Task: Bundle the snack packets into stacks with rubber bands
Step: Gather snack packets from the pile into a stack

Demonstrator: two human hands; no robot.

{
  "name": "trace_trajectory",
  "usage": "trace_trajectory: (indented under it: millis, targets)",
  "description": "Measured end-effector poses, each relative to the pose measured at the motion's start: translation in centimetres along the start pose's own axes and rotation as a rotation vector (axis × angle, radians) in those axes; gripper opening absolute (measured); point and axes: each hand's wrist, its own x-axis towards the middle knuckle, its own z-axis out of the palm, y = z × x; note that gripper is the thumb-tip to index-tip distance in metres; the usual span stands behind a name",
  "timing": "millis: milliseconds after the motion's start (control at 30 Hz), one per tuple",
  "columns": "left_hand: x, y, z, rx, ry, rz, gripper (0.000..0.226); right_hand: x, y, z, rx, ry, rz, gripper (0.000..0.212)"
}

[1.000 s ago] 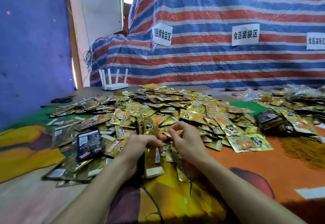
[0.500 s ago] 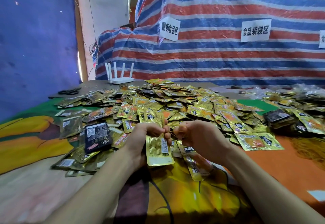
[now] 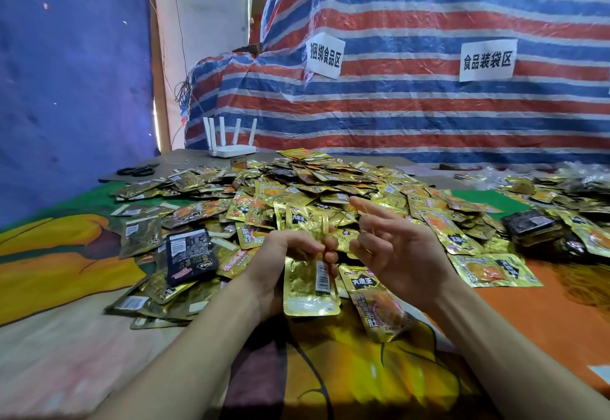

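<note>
A table carries a wide pile of gold snack packets at centre. At the pile's near edge the left hand grips a small stack, fingers curled round its middle. The stack's long axis runs near to far. Just right of it the right hand spreads wide, a thin yellow band apparently stretched over its fingers, open toward the stack.

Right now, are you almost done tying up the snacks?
Not nearly. Done: possibly the dark stack on the right, though I see no band on it. In hand: the left hand grips a gold stack; the right hand spreads a rubber band. To do: the big loose pile.
</note>
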Motion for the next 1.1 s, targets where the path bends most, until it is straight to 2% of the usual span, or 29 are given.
trace_trajectory:
  millis: [100,167,300,367,467,667,833,933,1100]
  targets:
    - [0.2,-0.1,-0.4,0.063,0.051,0.0,0.032,0.2,0.5,-0.1,-0.153,-0.006,0.017,0.051]
    - [0.4,-0.1,-0.5,0.067,0.156,0.022,0.031,0.0,0.7,-0.1,-0.294,0.016,0.008,0.056]
    - [1.1,0.5,-1.2,-0.076,0.392,0.255,0.012,-0.6,1.6,0.6,-0.686,0.114,-0.052,0.052]
    - [1.5,0.7,-1.7,-0.11,0.477,0.379,0.019,-0.9,2.1,1.4,-0.754,0.116,-0.064,0.055]
    - [1.6,0.7,-1.4,-0.074,0.546,0.469,0.027,-1.1,2.9,3.1,-0.797,0.101,-0.074,0.062]
    - [1.4,0.4,-1.1,-0.108,0.51,0.42,0.032,-0.3,5.3,5.8,-1.074,0.204,-0.295,0.063]
    - [1.2,0.7,-2.1,-0.236,0.249,0.321,0.042,0.9,6.4,6.5,-0.935,0.229,-0.361,0.067]
    - [1.5,0.7,-2.2,-0.194,0.254,0.345,0.038,1.1,6.5,6.3,-0.841,0.26,-0.305,0.06]
    - [1.7,0.6,-2.0,-0.161,0.294,0.337,0.039,1.1,6.2,6.1,-0.926,0.306,-0.34,0.054]
